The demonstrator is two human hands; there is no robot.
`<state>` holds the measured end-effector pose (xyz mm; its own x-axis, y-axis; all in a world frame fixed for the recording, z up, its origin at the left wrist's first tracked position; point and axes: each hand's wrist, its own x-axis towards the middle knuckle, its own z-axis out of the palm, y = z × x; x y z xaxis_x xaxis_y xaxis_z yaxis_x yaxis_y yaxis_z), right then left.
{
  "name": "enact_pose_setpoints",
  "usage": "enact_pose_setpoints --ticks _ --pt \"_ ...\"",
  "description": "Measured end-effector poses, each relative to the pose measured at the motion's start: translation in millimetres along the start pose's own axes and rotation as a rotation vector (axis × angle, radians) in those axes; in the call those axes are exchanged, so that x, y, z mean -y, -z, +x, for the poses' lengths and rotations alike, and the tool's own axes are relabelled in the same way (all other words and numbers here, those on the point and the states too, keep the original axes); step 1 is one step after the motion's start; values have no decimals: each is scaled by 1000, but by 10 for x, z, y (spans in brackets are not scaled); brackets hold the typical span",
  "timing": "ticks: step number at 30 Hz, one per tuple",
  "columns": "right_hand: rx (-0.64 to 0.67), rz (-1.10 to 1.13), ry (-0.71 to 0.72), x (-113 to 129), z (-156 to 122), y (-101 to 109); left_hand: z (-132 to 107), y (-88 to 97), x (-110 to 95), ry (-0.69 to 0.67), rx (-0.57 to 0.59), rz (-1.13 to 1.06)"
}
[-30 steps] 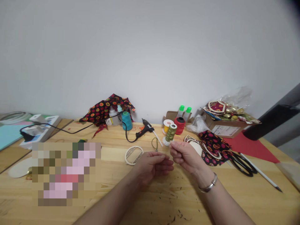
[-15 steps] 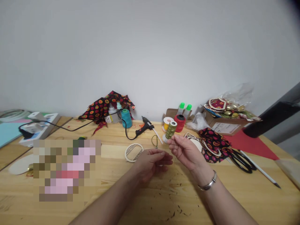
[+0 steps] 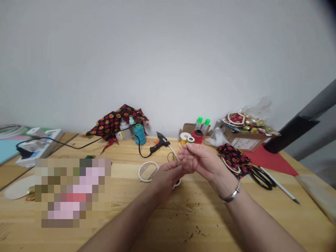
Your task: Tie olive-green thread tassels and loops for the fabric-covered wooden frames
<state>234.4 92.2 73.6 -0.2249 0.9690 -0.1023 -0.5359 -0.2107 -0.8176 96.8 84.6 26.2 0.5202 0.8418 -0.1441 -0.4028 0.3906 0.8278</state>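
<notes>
My left hand hovers over the wooden table with its fingers curled into a pinch. Fingertip to fingertip with it is my right hand, also pinched; a silver bracelet circles its wrist. What the fingers grip is too thin to make out. Just behind my right hand's fingertips stands a spool of gold-green thread. A small white ring lies under my left hand. A round pale wooden grille disc lies to the left of my left hand.
At the back stand a black glue gun, a teal spool, a red spool and a yellow spool. Scissors, a pencil, patterned fabric and a cardboard box fill the right side.
Both hands have risen and moved away from me towards the gold-green spool. They have closed together until the fingertips meet; my right hand now covers most of the spool.
</notes>
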Motion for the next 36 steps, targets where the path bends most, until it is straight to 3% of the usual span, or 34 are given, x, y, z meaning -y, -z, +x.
enact_pose_setpoints --ticks 6,12,18,26,31,36 --pt "-29 -50 29 383 67 -186 -37 -107 -192 -17 22 -38" --pt "-69 -43 48 545 112 -257 -41 -183 -309 -44 39 -68" --pt "-79 -14 68 640 122 -258 -16 -189 -333 -63 44 -10" --pt "-96 -4 108 802 56 -451 212 -169 -345 -298 -7 111" --pt "-92 -12 152 920 40 -567 260 -322 -321 -291 57 80" --pt "-112 -20 181 1043 62 -535 245 -357 -323 -248 83 50"
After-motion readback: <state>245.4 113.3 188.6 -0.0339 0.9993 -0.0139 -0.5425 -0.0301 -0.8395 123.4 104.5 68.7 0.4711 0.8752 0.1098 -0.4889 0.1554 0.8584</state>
